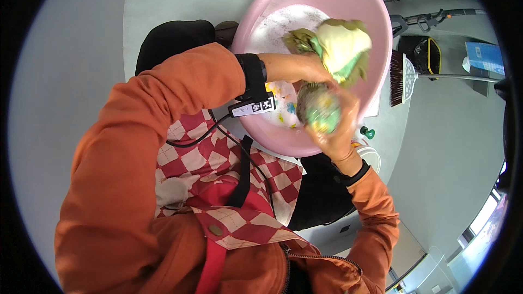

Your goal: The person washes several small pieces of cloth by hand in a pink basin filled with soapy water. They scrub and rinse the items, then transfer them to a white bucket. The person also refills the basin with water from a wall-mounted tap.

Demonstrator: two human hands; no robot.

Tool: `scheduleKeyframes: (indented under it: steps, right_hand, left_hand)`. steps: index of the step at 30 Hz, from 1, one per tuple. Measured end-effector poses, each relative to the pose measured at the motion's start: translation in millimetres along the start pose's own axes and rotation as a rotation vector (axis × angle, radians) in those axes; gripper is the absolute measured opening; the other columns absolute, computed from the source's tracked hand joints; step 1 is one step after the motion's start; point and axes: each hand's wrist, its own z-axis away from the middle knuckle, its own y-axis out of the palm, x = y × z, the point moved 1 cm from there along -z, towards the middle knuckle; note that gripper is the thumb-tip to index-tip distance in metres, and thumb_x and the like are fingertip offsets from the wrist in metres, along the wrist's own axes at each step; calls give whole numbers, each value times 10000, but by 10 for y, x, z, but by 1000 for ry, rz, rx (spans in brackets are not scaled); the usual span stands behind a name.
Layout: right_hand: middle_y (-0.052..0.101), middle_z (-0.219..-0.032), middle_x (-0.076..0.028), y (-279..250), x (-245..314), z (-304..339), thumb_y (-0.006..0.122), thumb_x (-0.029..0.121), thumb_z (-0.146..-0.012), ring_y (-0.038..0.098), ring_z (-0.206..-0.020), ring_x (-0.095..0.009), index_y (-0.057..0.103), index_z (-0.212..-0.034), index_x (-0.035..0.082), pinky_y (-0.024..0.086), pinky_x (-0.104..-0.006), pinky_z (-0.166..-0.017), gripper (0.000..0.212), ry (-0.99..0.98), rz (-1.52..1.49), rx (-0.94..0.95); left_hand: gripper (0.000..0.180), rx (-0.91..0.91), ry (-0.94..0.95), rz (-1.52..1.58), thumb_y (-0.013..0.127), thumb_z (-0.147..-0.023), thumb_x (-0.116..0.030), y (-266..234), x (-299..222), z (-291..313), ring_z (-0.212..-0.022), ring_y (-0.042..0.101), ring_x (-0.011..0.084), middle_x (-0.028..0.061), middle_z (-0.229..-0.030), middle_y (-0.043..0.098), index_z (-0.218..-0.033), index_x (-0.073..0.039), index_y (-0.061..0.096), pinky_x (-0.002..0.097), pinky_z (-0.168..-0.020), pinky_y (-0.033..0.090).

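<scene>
Over the pink basin (pixel 376 16), both my hands wring a green and yellow cloth (pixel 338 49): my left hand (pixel 310 68) clenches one twisted end, my right hand (pixel 329 122) grips the other, near the basin's near rim. Open grey floor lies to my left; a broom (pixel 403 79) and a blue box (pixel 485 57) crowd the right.

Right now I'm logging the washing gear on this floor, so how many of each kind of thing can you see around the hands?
Pink basin: 1
Green and yellow cloth, held in both hands: 1
Broom: 1
Small green-capped bottle: 1
Total: 4
</scene>
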Motion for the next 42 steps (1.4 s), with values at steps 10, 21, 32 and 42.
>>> scheduleKeyframes:
  steps: [10,21,32,42]
  right_hand:
    - [577,-1057,-141,-271,246,189,368,518,-925,599,-921,-210,509,-1129,16,507,-343,-808,560,1030,-2215,-657]
    - [531,-1104,-152,429,303,634,473,401,-893,559,-968,-235,420,-1248,-4,493,-339,-835,541,760,-2144,-518]
    - [440,-1128,-146,70,569,187,612,49,-787,433,-1025,-224,388,-1307,52,428,-334,-866,566,718,-2961,-697]
    - [588,-930,-153,150,536,513,439,320,-929,603,-800,-233,491,-1136,4,530,-317,-632,381,1179,-1674,-263]
  left_hand:
    - [395,383,72,399,622,-792,-422,199,-11,130,-824,644,172,49,-958,649,-1034,-112,590,387,-679,550]
    - [844,59,465,-522,478,-789,-683,270,330,72,-1177,430,277,197,-1233,486,-1283,-2,407,355,-986,346]
    - [961,454,201,921,523,-587,-800,32,87,75,-1204,423,304,89,-1343,420,-1300,-164,419,567,-987,302]
    - [426,201,413,532,734,-757,-214,-203,-138,124,-918,616,178,97,-1034,636,-1088,6,580,292,-834,498]
